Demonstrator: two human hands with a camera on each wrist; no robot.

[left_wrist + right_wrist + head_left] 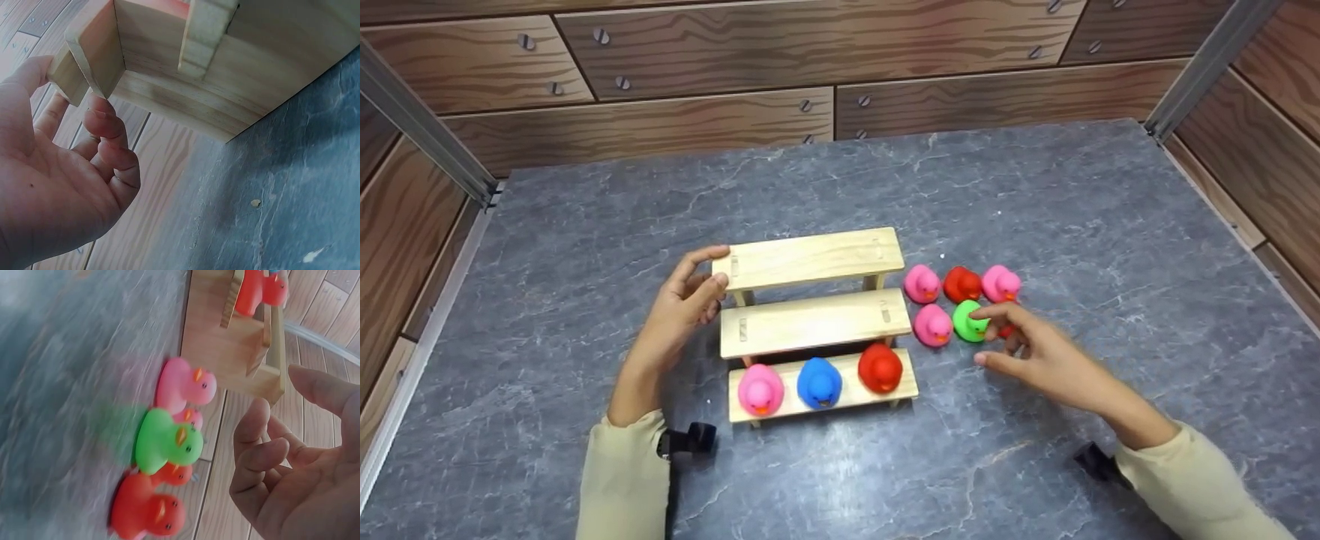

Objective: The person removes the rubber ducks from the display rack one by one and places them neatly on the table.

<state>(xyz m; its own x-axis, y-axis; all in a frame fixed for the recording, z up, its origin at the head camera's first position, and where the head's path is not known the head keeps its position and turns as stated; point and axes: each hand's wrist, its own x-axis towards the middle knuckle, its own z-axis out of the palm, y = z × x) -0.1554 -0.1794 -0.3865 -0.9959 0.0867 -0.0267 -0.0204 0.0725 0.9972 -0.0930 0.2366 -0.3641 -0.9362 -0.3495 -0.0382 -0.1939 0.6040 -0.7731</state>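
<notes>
My left hand [673,319] pinches the left end of the top step of a three-step wooden stand [814,259], thumb in front and fingers behind. On the lowest step sit a pink rubber duck [760,391], a blue rubber duck [819,384] and a red rubber duck [880,369]. Over to the right, my right hand [1046,356] hovers above a green rubber duck [163,441], its fingers loosely bent and apart from the thumb. Nothing is between them. In the right wrist view, a red duck [143,509] and a pink duck [180,385] flank the green one.
Behind the green duck stand a pink duck [921,285], a red duck [962,285] and another pink duck [1001,283], right beside the stand. The middle step [810,326] is bare wood. Wood-patterned walls [697,52] enclose the grey marbled table [607,217].
</notes>
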